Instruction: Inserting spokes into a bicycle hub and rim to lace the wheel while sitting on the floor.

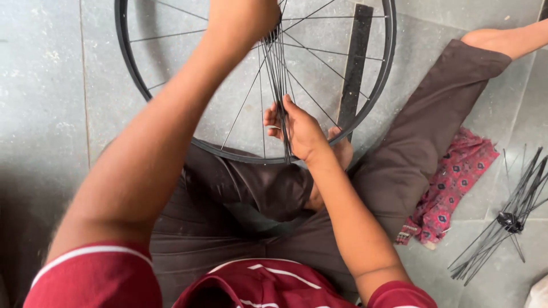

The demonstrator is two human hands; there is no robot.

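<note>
A black bicycle wheel rim stands upright on the floor in front of me, resting against my crossed legs. Thin black spokes hang in a loose bunch from the hub near the top of the view. My left hand reaches up to the hub and grips there; the hub itself is mostly hidden behind it. My right hand is lower, its fingers closed around the bunch of spokes near the rim's bottom edge.
A flat black bar lies on the grey stone floor behind the wheel. A red patterned cloth lies by my right knee. A tied bundle of spare spokes lies at the right.
</note>
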